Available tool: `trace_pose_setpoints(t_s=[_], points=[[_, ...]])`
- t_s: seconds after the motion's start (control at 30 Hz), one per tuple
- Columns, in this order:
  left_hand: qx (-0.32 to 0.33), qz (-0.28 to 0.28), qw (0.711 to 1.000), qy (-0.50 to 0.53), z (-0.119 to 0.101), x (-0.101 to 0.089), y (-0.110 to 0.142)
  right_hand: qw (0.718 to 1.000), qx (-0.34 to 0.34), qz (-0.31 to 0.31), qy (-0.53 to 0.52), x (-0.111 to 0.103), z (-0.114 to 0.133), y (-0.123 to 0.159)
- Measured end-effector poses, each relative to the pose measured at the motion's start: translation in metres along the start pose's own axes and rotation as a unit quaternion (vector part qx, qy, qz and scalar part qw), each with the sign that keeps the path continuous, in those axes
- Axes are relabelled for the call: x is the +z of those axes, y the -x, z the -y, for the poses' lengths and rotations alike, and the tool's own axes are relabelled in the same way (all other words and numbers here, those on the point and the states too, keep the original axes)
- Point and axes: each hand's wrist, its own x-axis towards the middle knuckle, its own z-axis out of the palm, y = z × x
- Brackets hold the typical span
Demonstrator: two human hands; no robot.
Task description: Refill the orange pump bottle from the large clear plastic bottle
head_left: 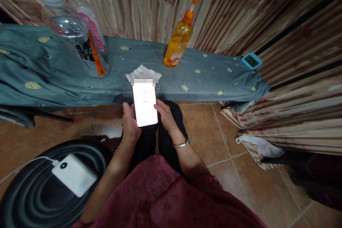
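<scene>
A phone [145,103] with a bright white screen is held upright over my lap. My left hand [130,123] grips its left edge, fingers wrapped behind it. My right hand [166,115] holds the right edge, thumb near the screen, with a silver bangle on the wrist. A white tissue [143,72] lies just beyond the phone on the low table covered in grey-green cloth [203,82].
An orange pump bottle [179,41] stands on the table behind the tissue. A clear jar [71,28] and a pump bottle with a pink label [89,25] stand at the left. A small blue clock [251,60] lies at the right end. A white power bank [74,174] rests on a black stool at lower left.
</scene>
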Motion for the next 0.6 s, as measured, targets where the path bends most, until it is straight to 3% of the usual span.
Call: trace_pose_setpoints(t_s=[0.6], points=[[0.042,0.006,0.999,0.003,0.005,0.005,0.001,0.999,0.017,0.032,-0.025,-0.006,-0.017,-0.004]])
